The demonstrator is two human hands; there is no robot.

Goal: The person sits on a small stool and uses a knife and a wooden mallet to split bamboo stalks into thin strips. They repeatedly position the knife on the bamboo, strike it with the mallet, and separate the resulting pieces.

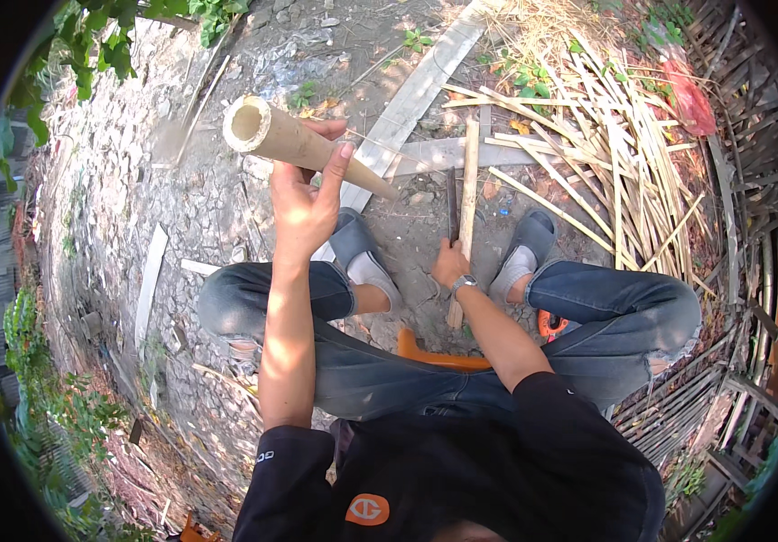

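Left hand (303,203) fingers grip a bamboo tube (294,140); right hand (451,265) clasps a stick (466,208) over dirt ground (226,208).

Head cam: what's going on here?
A person sits on an orange stool outdoors. The left hand holds up a hollow bamboo tube, open end toward the camera. The right hand, down between the feet, grips a blade beside a wooden stick standing on the dirt. A pile of split bamboo strips lies to the right.
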